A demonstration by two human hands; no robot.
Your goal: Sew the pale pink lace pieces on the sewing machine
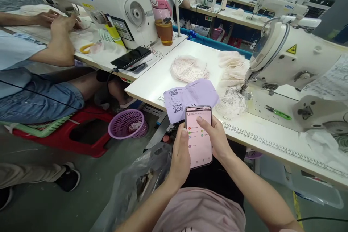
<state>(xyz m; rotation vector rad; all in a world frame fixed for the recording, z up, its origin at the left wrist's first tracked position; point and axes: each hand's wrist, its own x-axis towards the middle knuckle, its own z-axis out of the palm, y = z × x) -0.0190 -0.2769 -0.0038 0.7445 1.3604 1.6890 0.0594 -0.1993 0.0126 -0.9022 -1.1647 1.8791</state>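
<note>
I have the phone [199, 150] held in my left grip [180, 156] and right grip [219, 140], its long axis running six to twelve o'clock. The top points twelve, toward the purple paper [193, 94]

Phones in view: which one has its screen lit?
The phone held between the left hand and right hand; the black phone on the neighbouring table is dark.

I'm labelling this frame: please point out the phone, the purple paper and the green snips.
Phone [199, 141], head view: on its lit screen.
Purple paper [192, 97], head view: mid-sheet.
Green snips [280, 114], head view: on the green handle.
</note>
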